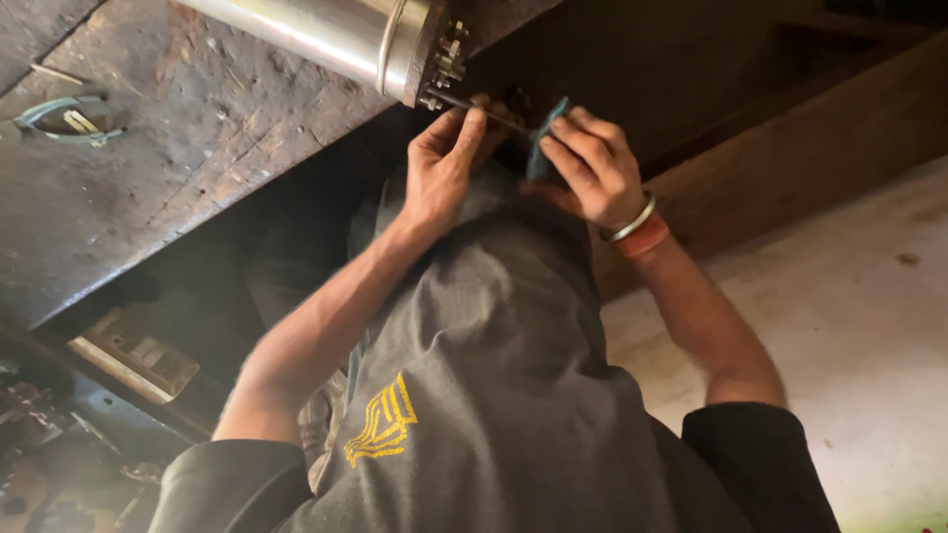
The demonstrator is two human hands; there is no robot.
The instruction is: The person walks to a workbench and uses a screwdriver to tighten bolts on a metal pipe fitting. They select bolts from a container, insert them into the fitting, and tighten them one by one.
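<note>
A shiny steel cylinder (316, 35) lies on a worn wooden workbench (148, 148), its bolted end flange (441, 64) overhanging the bench edge. A thin dark tool shaft (484, 112) runs from the flange bolts toward my hands. My left hand (442, 168) pinches the shaft near the flange with its fingertips. My right hand (592, 168), with a metal bangle and a red band at the wrist, grips the tool's blue handle (545, 138). Which bolt the tip sits on is hidden.
A greenish metal clamp ring (64, 118) lies on the bench at the far left. Below the bench are a dark recess, a flat boxy part (133, 355) and scattered metal scraps (39, 444). Pale concrete floor (839, 326) spreads at right beside a wooden beam (820, 148).
</note>
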